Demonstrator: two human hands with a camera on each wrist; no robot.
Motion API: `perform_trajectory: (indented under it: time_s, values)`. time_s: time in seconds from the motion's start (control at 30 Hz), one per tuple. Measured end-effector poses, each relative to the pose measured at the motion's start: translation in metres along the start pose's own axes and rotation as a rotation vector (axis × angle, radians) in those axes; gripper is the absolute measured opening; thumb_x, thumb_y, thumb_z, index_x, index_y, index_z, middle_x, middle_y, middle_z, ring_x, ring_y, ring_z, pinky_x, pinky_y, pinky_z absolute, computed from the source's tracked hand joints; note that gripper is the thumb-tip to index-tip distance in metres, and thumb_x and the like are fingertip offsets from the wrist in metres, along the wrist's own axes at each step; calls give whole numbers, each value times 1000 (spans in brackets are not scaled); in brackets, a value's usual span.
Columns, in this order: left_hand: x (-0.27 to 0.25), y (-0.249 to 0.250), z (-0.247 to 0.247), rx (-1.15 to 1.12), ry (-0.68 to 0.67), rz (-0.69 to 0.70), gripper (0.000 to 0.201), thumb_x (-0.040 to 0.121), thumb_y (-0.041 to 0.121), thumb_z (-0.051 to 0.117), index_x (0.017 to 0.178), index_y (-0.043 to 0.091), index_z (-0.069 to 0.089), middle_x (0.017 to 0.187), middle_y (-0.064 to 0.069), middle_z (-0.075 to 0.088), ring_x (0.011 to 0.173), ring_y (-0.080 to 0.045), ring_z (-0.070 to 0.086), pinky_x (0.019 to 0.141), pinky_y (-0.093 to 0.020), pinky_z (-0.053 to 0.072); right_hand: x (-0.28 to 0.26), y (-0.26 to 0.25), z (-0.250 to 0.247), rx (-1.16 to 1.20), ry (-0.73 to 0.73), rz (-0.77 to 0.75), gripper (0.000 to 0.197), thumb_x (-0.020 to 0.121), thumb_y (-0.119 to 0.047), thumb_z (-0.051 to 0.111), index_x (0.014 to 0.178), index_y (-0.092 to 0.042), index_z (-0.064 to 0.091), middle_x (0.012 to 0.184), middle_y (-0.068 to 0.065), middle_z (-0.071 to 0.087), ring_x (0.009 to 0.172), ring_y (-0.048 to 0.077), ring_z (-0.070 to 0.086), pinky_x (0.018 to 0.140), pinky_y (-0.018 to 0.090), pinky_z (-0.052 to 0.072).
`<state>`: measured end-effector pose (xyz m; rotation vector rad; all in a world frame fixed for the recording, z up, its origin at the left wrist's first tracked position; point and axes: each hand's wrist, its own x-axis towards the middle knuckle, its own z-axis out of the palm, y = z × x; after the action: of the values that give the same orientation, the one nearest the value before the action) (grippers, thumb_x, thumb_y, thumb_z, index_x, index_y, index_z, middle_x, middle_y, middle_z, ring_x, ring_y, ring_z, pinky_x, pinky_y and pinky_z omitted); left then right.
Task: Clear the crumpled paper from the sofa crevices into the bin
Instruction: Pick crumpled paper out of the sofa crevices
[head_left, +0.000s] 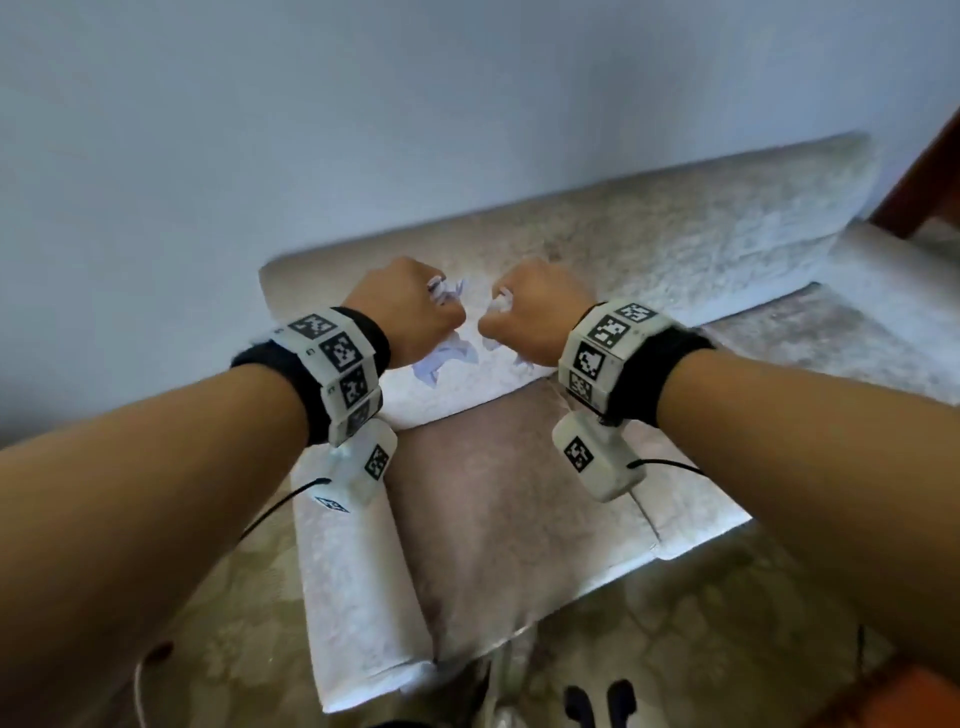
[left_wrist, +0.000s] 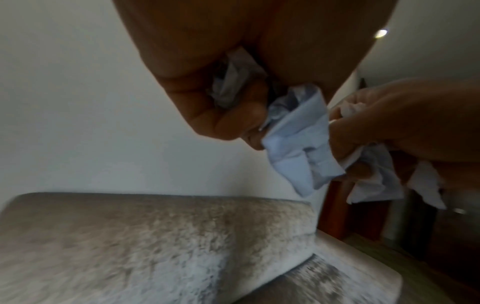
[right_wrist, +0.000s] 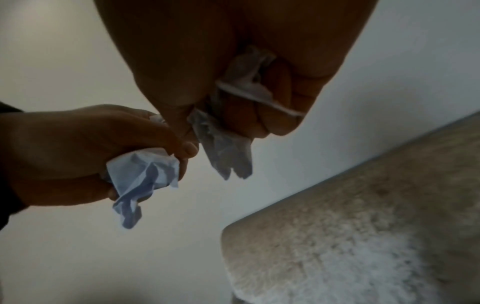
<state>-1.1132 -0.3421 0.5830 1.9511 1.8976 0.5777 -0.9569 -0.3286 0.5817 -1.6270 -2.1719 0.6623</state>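
Both fists hover side by side above the pale sofa, close to its backrest. My left hand grips white crumpled paper, which sticks out above and below the fist. In the left wrist view that paper bulges from my curled fingers. My right hand grips another wad of crumpled paper; in the right wrist view its paper hangs from the closed fingers. The two fists almost touch. No bin is in view.
The sofa's backrest stands against a plain white wall. A pinkish seat cushion lies below my wrists, between pale armrest pads. Patterned floor lies in front. A dark wooden piece stands at the far right.
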Motion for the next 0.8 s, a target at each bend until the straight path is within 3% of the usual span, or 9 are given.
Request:
perform_trajectory:
  time_s: [0.13, 0.23, 0.3, 0.4, 0.47, 0.57, 0.67, 0.8]
  values:
    - [52, 42, 38, 17, -98, 189, 33, 84, 21, 57, 58, 13, 38, 56, -4, 39, 54, -23, 32, 49, -29, 26, -8, 54, -30, -77, 121, 153, 32, 79, -19, 61, 52, -15, 44, 54, -1, 50, 54, 17, 52, 46, 22, 34]
    - [76, 82, 67, 34, -156, 326, 31, 86, 22, 57, 61, 10, 43, 58, -6, 41, 55, -23, 35, 50, -29, 27, -33, 96, -53, -69, 240, 325, 36, 79, -19, 62, 51, -15, 39, 53, 0, 44, 50, 13, 43, 43, 23, 28]
    - [83, 112, 83, 58, -191, 409, 30, 88, 24, 55, 65, 11, 44, 60, -7, 40, 55, -22, 34, 51, -30, 27, -47, 121, -69, -60, 292, 426, 33, 78, -21, 63, 53, -14, 43, 56, 2, 49, 53, 17, 49, 43, 22, 30]
    - [88, 162, 108, 38, -266, 547, 35, 85, 21, 55, 60, 14, 33, 58, -1, 33, 57, -19, 30, 52, -30, 25, -70, 151, -97, -61, 403, 509, 21, 78, -23, 63, 66, -7, 59, 66, 7, 62, 60, 20, 61, 49, 28, 48]
    - [91, 198, 123, 20, -301, 600, 38, 83, 21, 56, 56, 17, 29, 55, 2, 34, 56, -19, 33, 52, -29, 26, -86, 169, -112, -76, 460, 554, 21, 78, -24, 63, 72, -4, 64, 70, 8, 65, 65, 21, 64, 54, 28, 52]
    - [94, 254, 149, 6, -342, 667, 39, 85, 22, 57, 56, 17, 32, 54, 2, 36, 52, -18, 35, 50, -29, 26, -111, 200, -136, -102, 520, 593, 23, 80, -25, 63, 65, -7, 59, 62, 4, 58, 64, 20, 60, 48, 23, 41]
    - [92, 313, 182, -14, -365, 778, 39, 83, 19, 57, 53, 18, 31, 52, 2, 35, 53, -22, 38, 49, -28, 26, -137, 241, -165, -101, 581, 612, 37, 85, -24, 62, 55, -16, 41, 55, -3, 44, 56, 12, 48, 40, 14, 29]
    - [92, 395, 235, 84, -403, 876, 35, 86, 15, 52, 54, 15, 37, 54, 0, 41, 52, -18, 39, 50, -28, 30, -159, 325, -203, -71, 614, 720, 36, 78, -31, 64, 58, -22, 36, 62, 0, 41, 69, 20, 47, 46, 23, 26]
